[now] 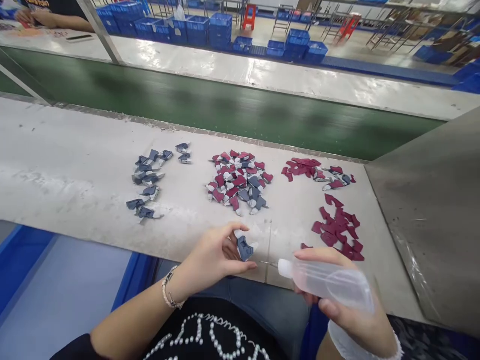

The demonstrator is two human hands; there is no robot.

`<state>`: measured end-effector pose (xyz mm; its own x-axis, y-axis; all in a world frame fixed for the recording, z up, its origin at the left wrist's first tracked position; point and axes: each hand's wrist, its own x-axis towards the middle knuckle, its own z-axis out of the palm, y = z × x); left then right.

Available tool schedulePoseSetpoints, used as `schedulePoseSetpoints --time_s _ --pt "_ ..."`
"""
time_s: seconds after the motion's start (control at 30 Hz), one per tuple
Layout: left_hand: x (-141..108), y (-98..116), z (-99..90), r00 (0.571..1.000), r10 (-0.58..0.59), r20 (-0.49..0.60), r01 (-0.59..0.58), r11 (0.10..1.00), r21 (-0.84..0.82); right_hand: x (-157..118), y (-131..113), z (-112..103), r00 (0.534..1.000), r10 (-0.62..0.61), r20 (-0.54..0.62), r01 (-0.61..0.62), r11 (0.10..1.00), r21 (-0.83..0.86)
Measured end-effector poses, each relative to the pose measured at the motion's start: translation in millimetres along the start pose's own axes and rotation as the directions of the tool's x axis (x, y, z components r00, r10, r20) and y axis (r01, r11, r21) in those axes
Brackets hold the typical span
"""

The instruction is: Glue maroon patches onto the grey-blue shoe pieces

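Observation:
My left hand (213,256) pinches a small blue-grey shoe-upper piece (245,248) with white tips, just above the front edge of the pale work bench (67,165). My right hand (337,305) grips a translucent plastic squeeze bottle (322,282), its nozzle pointing left towards that piece and not touching it. Three groups of pieces lie ahead: a loose blue-grey heap (147,180), a mixed maroon, white and grey heap (238,180), and maroon fabric scraps (300,167). A further maroon heap (335,227) lies just beyond my right hand.
A green conveyor belt (210,107) runs behind the bench, with a pale far bench (240,65) beyond it. A steel panel (423,210) stands at the right. A co-worker's hands (37,17) rest at the far left. Blue crates (195,30) are stacked beyond.

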<state>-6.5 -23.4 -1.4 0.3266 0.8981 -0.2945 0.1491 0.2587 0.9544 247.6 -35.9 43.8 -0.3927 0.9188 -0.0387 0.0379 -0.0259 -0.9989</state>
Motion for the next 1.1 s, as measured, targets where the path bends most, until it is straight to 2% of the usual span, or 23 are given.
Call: schedulePoseSetpoints --time_s 0.1,0.2,0.37,0.53,0.77,0.97,1.1 --pt "-5 6 2.8 0.995 0.099 -0.010 -0.096 0.981 0.168 5 -13 13 0.988 -0.152 -0.029 0.136 0.943 -0.305" --pt "-7 9 3.1 0.987 0.160 -0.003 -0.155 0.965 0.210 9 -20 28 0.970 -0.222 -0.097 0.160 0.890 -0.427" --pt "-9 11 2.8 0.973 0.229 0.000 -0.223 0.948 0.228 16 -24 45 0.980 -0.123 -0.157 0.056 0.924 -0.377" --pt "-12 14 3.5 0.964 0.268 0.005 -0.258 0.925 0.277 19 -31 48 0.985 -0.055 -0.164 -0.004 0.941 -0.338" --pt "-11 14 3.5 0.959 0.285 0.010 -0.273 0.907 0.321 20 -31 43 0.993 -0.094 -0.064 0.056 0.895 -0.443" --pt "-11 14 3.8 0.963 0.268 0.002 -0.256 0.917 0.306 19 -34 45 0.985 -0.121 -0.123 0.045 0.870 -0.491" --pt "-11 14 3.6 0.960 0.280 -0.009 -0.263 0.912 0.314 19 -35 45 0.985 -0.150 -0.086 0.081 0.841 -0.535"
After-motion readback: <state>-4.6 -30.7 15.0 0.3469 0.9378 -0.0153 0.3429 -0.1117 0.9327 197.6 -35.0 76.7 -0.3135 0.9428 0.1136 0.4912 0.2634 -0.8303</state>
